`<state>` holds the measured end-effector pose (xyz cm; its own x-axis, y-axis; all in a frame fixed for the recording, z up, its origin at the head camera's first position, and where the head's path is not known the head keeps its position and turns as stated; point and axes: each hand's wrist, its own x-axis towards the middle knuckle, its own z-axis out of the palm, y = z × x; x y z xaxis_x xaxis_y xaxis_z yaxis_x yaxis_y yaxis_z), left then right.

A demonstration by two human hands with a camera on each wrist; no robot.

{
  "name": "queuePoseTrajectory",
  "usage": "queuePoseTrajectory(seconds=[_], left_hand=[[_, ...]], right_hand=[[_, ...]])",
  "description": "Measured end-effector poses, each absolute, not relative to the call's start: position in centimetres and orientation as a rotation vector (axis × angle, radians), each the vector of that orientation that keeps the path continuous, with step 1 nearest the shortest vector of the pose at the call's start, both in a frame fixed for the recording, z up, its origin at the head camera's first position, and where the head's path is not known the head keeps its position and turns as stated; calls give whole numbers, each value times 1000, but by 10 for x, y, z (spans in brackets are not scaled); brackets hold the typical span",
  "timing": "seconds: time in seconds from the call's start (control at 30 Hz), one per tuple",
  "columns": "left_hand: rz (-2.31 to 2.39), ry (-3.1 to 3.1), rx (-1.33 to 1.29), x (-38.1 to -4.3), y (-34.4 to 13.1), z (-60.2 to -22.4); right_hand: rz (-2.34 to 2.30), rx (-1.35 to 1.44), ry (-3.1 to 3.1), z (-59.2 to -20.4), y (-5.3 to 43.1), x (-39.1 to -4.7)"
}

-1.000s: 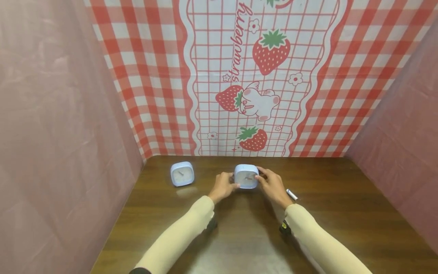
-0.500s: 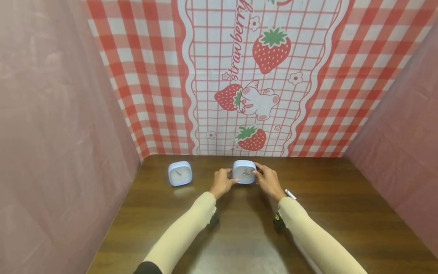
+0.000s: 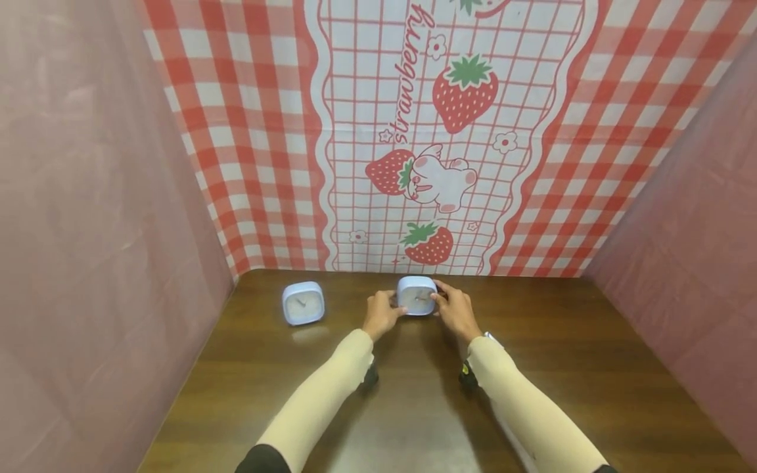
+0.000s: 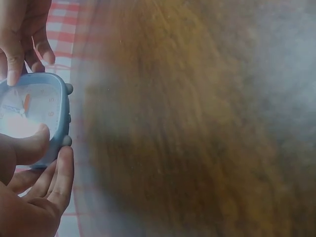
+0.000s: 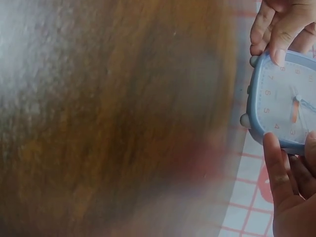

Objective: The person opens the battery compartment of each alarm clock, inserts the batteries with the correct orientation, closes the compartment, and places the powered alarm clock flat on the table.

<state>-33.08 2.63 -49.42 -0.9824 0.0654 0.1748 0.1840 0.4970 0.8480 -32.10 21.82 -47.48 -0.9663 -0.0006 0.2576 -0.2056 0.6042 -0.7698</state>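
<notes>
Evidently the light-blue desk clock [image 3: 416, 295] is a two-handed hold: it is near the far edge of the wooden surface [image 3: 402, 401], between the left hand [image 3: 380, 312] and the right hand [image 3: 458, 312]. Each grip is narrowed onto one side of the case, with the left thumb [image 5: 279, 56] lying over the face near the 8 and the fingers behind, while the right hand takes the opposite side, along the rim near the 4. Gripping by the sides probably keeps the body level and leaves most of the dial uncovered, facing the person. Both wrist views show two small feet [image 5: 245, 120] below the 6, free of any finger, a hold that seems suited to standing the clock upright on them; whether they touch the surface I cannot tell. Well apart to the left, a matching light-blue clock [image 3: 303, 303] stands by itself, also facing the person and turned slightly, presumably steady enough on its base to need no hand. Just beside the right sleeve [image 3: 526, 401] shows part of a small white object [image 3: 493, 338], too hidden to name. Behind the surface hangs a strawberry-print cloth [image 3: 349, 184].
</notes>
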Motion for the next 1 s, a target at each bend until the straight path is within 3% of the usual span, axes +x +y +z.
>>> queuePoseTrajectory(seconds=[1.0], left_hand=[[-1482, -2675, -273, -345, 69, -497]], right_hand=[[1218, 99, -2614, -479, 259, -330]])
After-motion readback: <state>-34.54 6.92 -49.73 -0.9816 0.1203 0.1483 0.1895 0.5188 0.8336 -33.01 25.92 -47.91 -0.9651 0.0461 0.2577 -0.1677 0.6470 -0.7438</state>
